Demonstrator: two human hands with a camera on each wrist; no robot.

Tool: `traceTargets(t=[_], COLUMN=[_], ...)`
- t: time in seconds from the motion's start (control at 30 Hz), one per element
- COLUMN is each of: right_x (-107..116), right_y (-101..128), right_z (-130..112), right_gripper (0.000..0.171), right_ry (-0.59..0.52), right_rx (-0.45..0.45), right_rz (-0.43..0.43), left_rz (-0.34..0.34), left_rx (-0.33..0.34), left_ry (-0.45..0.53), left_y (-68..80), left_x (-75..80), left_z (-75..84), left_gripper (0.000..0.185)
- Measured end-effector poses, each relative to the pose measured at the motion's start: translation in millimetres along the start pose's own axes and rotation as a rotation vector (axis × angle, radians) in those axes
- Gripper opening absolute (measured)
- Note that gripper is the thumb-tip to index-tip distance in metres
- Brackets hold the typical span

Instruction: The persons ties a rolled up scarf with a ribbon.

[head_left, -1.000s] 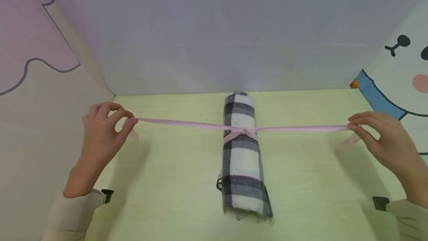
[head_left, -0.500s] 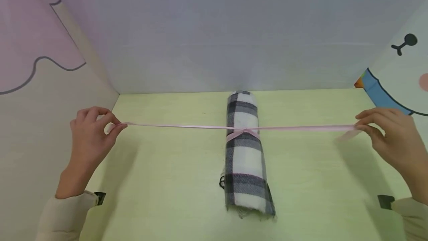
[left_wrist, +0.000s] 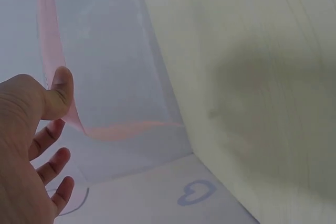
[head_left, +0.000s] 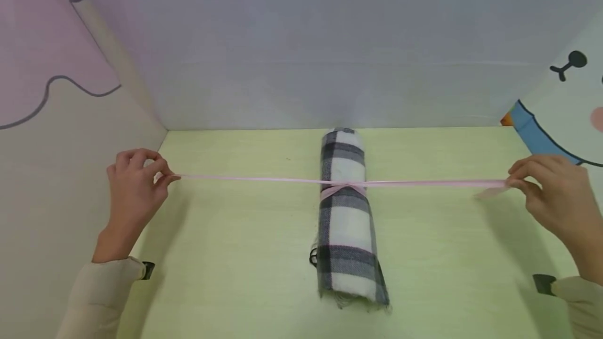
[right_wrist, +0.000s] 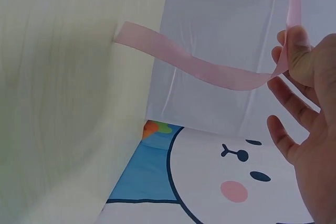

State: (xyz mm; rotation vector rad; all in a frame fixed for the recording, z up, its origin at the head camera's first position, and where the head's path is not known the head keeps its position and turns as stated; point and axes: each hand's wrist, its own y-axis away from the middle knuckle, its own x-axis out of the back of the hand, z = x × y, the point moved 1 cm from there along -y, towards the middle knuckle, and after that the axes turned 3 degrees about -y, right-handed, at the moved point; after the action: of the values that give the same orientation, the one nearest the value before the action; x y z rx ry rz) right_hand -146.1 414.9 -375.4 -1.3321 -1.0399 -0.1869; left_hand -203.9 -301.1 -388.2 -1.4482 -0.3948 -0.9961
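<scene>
A rolled plaid scarf (head_left: 350, 224) in black, grey and white lies lengthwise on the table, its fringed end toward me. Around its middle runs a pink ribbon (head_left: 435, 183), crossed on top and stretched taut out to both sides. My left hand (head_left: 136, 187) pinches one side of the ribbon between thumb and forefinger; its loose tail (left_wrist: 118, 131) trails from the fingers in the left wrist view. Over on the right, my right hand (head_left: 553, 192) pinches the other side, and a short tail (right_wrist: 194, 66) hangs from it in the right wrist view.
The pale yellow-green table (head_left: 245, 255) meets a grey-white back wall (head_left: 330, 67). Side panels with cartoon prints stand at left and right, the right one showing a white character (right_wrist: 236, 166). A small black loop (head_left: 313, 257) sticks out at the scarf's left side.
Both hands have drawn somewhat farther apart, and the ribbon's crossing has tightened on the scarf. The left side of the ribbon now looks narrower. Both hands keep their pinch.
</scene>
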Motion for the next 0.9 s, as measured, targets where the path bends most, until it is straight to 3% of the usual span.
traceTargets(t=[0.17,0.53,0.63,0.67,0.77,0.9], right_x=[-2,-8,-12,-13,-16,-19], right_y=[9,30,35,37,42,46], right_z=[6,20,20,20,19,18], right_gripper=[0.077,0.069,0.047,0.05,0.02,0.009], right_ry=[0.076,0.099,0.081,0.08,0.068,0.052], right_rx=[-0.023,-0.089,-0.151,-0.175,-0.246,-0.276], right_rz=[-0.046,-0.104,-0.149,-0.166,-0.221,-0.254], left_rz=[-0.021,-0.022,-0.027,-0.026,-0.046,-0.119], left_rx=[0.019,0.01,0.016,0.016,0.026,0.051], left_ry=[-0.004,-0.005,-0.007,-0.006,0.003,0.002], left_y=[2.0,6.8,8.4,8.9,10.8,15.8], left_x=[-6.0,-18.2,-22.6,-24.4,-28.7,-36.5], left_z=[-10.0,-27.2,-28.9,-28.9,-26.3,-22.9], left_gripper=[0.023,0.024,0.024,0.024,0.025,0.026])
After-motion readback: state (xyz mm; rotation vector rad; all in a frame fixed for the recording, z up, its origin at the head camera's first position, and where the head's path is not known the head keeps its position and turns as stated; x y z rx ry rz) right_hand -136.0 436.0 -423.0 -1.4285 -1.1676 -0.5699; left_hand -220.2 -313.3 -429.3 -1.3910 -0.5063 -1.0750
